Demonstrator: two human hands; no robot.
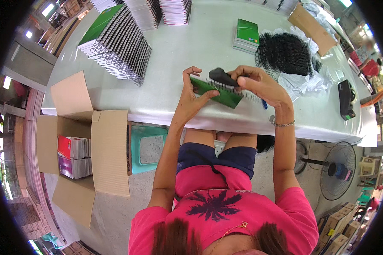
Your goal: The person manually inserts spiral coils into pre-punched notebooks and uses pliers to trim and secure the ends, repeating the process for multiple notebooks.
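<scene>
My left hand grips a small green-covered notebook above the table edge, thumb pressed on its cover. A dark spiral coil runs along the notebook's upper edge and sticks out past its right end. My right hand is closed around a black, round-ended object, held just over the coil. What kind of tool this is, I cannot make out. Behind my right hand lies a heap of loose black spiral coils. A short stack of green notebooks sits beside the heap.
Tall stacks of spiral-bound notebooks stand at the back left. An open cardboard box with red and purple books is at my left, near a teal stool. A black tape dispenser lies right; a fan stands below.
</scene>
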